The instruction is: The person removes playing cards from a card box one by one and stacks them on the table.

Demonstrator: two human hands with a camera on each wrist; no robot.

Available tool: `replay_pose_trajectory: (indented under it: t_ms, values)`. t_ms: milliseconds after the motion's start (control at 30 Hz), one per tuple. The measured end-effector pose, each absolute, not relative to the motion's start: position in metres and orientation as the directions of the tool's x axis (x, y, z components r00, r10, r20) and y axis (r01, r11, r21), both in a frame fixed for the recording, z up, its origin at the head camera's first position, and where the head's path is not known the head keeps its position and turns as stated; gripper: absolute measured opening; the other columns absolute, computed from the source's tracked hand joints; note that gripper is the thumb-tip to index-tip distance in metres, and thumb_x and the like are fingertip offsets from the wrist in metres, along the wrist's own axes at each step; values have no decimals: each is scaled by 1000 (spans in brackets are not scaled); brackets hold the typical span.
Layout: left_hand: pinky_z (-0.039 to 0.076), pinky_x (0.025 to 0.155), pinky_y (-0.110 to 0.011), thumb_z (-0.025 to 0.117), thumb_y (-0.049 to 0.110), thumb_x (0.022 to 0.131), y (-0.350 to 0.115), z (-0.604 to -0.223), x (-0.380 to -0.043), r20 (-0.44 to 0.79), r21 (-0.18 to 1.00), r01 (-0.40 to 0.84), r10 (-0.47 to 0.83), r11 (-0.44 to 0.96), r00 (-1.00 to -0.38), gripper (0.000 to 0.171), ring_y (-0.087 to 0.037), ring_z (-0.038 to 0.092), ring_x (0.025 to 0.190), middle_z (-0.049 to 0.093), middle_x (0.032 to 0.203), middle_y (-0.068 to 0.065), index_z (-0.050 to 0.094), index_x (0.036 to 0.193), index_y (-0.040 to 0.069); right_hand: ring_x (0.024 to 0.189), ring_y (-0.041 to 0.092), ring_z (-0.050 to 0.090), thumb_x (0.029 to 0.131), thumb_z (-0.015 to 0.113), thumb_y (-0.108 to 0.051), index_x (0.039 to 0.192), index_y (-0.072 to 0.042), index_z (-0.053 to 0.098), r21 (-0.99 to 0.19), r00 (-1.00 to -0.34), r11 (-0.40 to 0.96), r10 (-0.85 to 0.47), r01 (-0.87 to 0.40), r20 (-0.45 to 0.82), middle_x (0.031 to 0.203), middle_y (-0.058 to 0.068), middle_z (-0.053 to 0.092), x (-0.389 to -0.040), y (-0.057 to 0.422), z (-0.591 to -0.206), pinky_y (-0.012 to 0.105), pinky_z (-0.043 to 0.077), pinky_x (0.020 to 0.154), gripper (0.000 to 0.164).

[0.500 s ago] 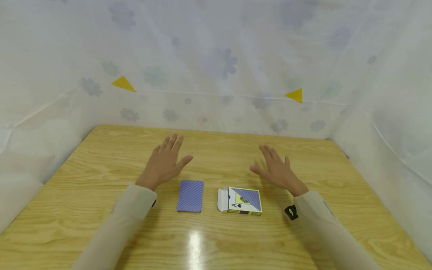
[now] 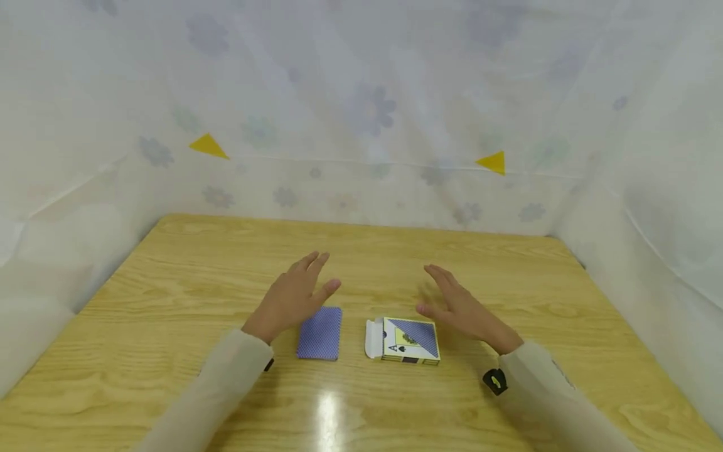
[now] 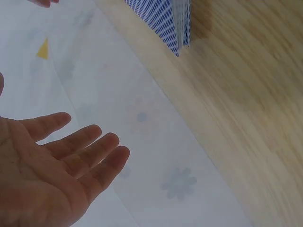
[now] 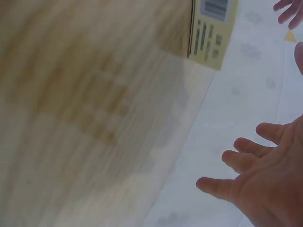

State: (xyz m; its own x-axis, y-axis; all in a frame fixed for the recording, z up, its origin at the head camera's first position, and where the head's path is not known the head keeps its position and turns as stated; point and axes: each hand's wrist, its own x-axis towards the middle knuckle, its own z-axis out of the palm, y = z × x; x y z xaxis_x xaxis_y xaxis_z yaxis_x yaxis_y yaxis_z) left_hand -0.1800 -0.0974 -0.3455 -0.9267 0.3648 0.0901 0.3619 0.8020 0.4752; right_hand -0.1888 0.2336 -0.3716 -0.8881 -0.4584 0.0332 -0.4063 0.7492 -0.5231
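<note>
A squared deck of playing cards (image 2: 319,336) with blue checked backs lies face down on the wooden table. To its right lies the card box (image 2: 415,342), printed with an ace of spades, its white flap (image 2: 373,339) open toward the deck. My left hand (image 2: 290,298) hovers by the deck, overlapping its upper left corner in the head view; its fingers are extended and hold nothing. Beyond the box's right end, my right hand (image 2: 465,311) is in the air with fingers extended, also holding nothing. In the left wrist view the deck's edge (image 3: 182,23) shows; the right wrist view shows the box's end (image 4: 210,40).
The wooden table (image 2: 361,257) reaches back to a white flowered curtain (image 2: 361,125), which also encloses both sides. Two yellow triangles (image 2: 209,145) mark the rear curtain. A black wrist device (image 2: 496,381) hangs under the right sleeve.
Both hands have drawn back toward the body. The left has also come inward, now overlapping the deck in view. Deck and box lie where they were; the head view has shifted slightly.
</note>
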Motion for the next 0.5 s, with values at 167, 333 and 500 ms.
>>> replay_pose_trajectory:
  t_ms: [167, 333, 500]
  values:
    - [31, 106, -58, 35, 50, 100, -91, -353, -174, 66, 631, 323, 366, 705, -928, 66, -40, 32, 137, 29, 152, -20, 26, 150, 7, 141, 40, 23, 92, 58, -45, 153, -16, 11, -589, -866, 698, -500, -408, 9, 158, 16, 12, -178, 231, -373, 62, 31, 104, 82]
    - [33, 105, -57, 36, 41, 103, -83, -358, -169, 55, 785, 268, 368, 559, -928, 57, -40, 36, 134, 35, 147, -21, 32, 146, 3, 142, 36, 24, 90, 61, -46, 152, -12, 17, -593, -847, 679, -531, -432, 10, 156, 14, 19, -171, 226, -374, 59, 29, 107, 84]
    - [36, 103, -55, 39, 31, 103, -72, -361, -167, 73, 831, 258, 363, 494, -929, 48, -38, 42, 129, 44, 139, -24, 39, 140, -1, 140, 38, 27, 86, 66, -47, 151, -9, 19, -589, -830, 669, -558, -454, 6, 154, 16, 23, -166, 225, -377, 60, 30, 105, 89]
